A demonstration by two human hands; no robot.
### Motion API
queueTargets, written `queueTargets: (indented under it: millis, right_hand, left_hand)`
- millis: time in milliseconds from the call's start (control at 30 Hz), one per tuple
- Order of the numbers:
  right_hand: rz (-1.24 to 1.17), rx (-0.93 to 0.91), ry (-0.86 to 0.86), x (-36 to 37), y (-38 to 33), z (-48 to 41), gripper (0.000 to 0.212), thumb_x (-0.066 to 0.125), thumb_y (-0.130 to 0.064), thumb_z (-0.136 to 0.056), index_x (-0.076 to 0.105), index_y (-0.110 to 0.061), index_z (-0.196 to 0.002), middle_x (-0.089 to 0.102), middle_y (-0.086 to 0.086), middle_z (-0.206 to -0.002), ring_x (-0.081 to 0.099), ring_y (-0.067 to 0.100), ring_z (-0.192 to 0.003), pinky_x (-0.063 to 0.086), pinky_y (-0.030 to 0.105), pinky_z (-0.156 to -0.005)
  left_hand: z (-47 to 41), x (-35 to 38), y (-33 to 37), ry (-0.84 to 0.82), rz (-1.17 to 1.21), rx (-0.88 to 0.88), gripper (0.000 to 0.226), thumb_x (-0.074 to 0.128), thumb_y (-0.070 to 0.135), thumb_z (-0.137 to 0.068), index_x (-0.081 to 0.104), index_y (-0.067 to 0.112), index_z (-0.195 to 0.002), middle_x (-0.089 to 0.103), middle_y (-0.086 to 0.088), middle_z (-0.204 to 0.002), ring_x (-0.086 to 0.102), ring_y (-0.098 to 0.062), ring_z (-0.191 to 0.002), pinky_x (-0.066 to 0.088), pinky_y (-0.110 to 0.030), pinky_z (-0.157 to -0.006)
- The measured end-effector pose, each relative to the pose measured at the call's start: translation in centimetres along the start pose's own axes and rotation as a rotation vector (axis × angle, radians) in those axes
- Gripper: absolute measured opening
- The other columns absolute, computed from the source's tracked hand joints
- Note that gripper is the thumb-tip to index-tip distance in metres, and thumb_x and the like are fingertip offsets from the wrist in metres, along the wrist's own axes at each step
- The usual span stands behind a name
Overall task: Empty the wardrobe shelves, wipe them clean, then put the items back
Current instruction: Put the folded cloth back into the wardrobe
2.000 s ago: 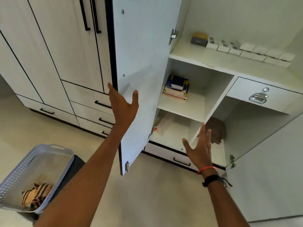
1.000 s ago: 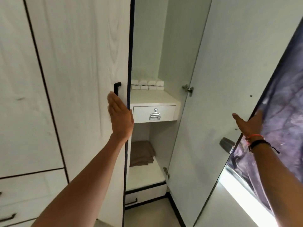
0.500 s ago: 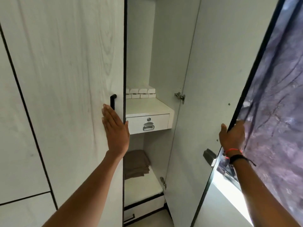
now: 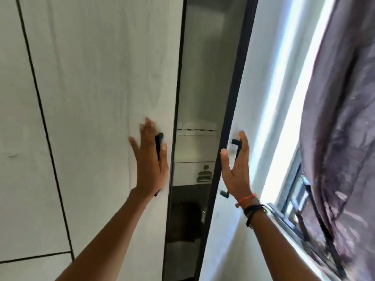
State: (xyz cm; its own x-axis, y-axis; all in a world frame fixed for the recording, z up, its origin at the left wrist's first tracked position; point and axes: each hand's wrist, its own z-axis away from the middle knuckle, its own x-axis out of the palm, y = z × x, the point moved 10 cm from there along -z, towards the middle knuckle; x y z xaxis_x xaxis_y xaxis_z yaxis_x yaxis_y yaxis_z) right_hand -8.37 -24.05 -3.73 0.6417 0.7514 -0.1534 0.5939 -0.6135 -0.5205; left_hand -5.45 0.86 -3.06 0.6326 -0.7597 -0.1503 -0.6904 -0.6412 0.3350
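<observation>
Left door (image 4: 101, 98) and right door (image 4: 221, 250) of the wardrobe have swung nearly shut since half a second ago, so only a narrow slot shows the drawer (image 4: 192, 171) now. Left hand (image 4: 150, 159), fingers spread flat, presses the left door over its black handle (image 4: 159, 138), just left of the drawer. Right hand (image 4: 236, 169), fingers straight and thumb out, pushes the right door just right of the drawer. White boxes (image 4: 195, 128) sit above the drawer, with a dark folded cloth (image 4: 184, 218) below it.
</observation>
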Motion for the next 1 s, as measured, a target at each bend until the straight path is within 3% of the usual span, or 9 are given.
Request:
queueTargets:
  millis: [67,200,300,467,567,800,1000]
  right_hand:
    - [-0.101,-0.003,0.066,2.3,1.0,-0.4,0.057,0.038,-0.041,-0.1,0.021,-0.02,-0.151,0.027,0.004,-0.158,0.028,0.005,-0.143,0.028,0.032,-0.118]
    - [-0.138,-0.054,0.116,6.5,2.1,-1.8,0.048,0.029,-0.024,-0.103,0.023,-0.023,-0.15,0.024,0.007,-0.16,0.018,0.024,-0.149,0.02,0.057,-0.118]
    - [-0.15,-0.016,0.098,9.3,2.7,-2.6,0.048,0.023,-0.023,-0.103,0.029,-0.014,-0.15,0.019,0.003,-0.162,0.009,0.019,-0.151,0.006,0.054,-0.121]
    - [-0.137,0.02,0.063,13.7,4.0,-4.2,0.053,0.015,-0.03,-0.103,0.03,-0.015,-0.152,0.01,-0.003,-0.163,-0.001,0.015,-0.151,-0.007,0.043,-0.122]
    - [-0.114,0.018,0.039,15.9,4.8,-5.0,0.053,0.015,-0.029,-0.103,0.025,-0.018,-0.154,0.003,-0.007,-0.163,-0.006,0.015,-0.151,-0.011,0.043,-0.121]
    - [-0.044,-0.014,0.002,19.8,6.5,-6.4,0.053,0.01,-0.032,-0.104,0.015,-0.019,-0.155,-0.003,0.004,-0.164,-0.01,0.023,-0.151,-0.014,0.049,-0.119]
    - [-0.02,-0.04,-0.006,22.1,7.7,-7.8,0.053,0.006,-0.038,-0.104,0.01,-0.022,-0.155,-0.007,0.002,-0.163,-0.012,0.024,-0.15,-0.019,0.045,-0.117]
  left_hand:
    - [0.3,1.6,-0.6,-0.003,-0.02,0.008,0.053,0.028,0.023,-0.106,0.01,0.008,-0.154,0.011,-0.013,-0.162,0.005,-0.027,-0.151,-0.006,-0.061,-0.117]
    - [-1.8,4.8,-3.2,-0.015,-0.13,-0.035,0.052,0.018,0.034,-0.108,0.006,0.014,-0.155,0.005,-0.008,-0.162,0.003,-0.027,-0.151,-0.006,-0.06,-0.117]
    - [-2.2,6.4,-4.6,-0.001,-0.15,-0.063,0.052,0.018,0.033,-0.107,0.005,0.017,-0.155,0.007,-0.008,-0.163,0.003,-0.025,-0.151,-0.009,-0.054,-0.118]
    - [-2.7,7.8,-5.7,0.029,-0.162,-0.054,0.053,0.021,0.029,-0.106,0.005,0.018,-0.155,0.009,-0.008,-0.163,0.004,-0.025,-0.151,-0.01,-0.053,-0.118]
    - [-3.2,8.7,-6.3,0.04,-0.15,-0.055,0.052,0.016,0.032,-0.105,0.009,0.017,-0.155,0.01,-0.005,-0.162,0.005,-0.024,-0.151,-0.01,-0.052,-0.119]
    - [-4.2,10.6,-8.7,0.089,-0.161,-0.101,0.051,0.013,0.031,-0.105,0.019,0.013,-0.153,0.01,0.004,-0.162,0.008,-0.022,-0.151,-0.008,-0.049,-0.12]
    - [-5.3,12.1,-10.7,0.104,-0.267,-0.106,0.054,0.008,0.035,-0.105,0.022,0.012,-0.152,0.008,0.003,-0.161,0.007,-0.021,-0.151,-0.004,-0.052,-0.12]
